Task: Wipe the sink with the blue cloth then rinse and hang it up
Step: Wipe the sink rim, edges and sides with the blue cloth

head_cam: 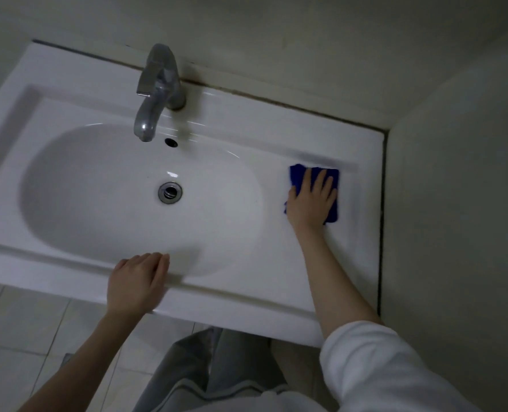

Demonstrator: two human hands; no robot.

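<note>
Wiping stage, head view. We find the blue cloth folded flat on the ledge of the sink, at 3 o'clock from the drain, between the basin's edge and the side wall. Right hand lies on top of it, fingers straight and spread toward 12 o'clock, palm pressing down; nothing is curled or pinched. We read this flat, splayed hold as a way of loading the whole pad evenly, so that the cloth drags across the glaze rather than bunching. Left hand rests at 6 o'clock on the front rim, fingers together, gently bent over the lip of the basin and holding nothing; we take it as a brace that steadies the body while the other arm reaches out. The two hands are well apart, with the basin's lower right quarter between them. Faucet stands at 12 o'clock, its spout over the basin above the overflow hole; we see no water running. We judge the task to be in its first part: the ledge is under the cloth, and rinsing and hanging are not yet begun. A dark seam runs along the wall at 3 o'clock of the cloth; we expect the edge there to need a closer pass.
</note>
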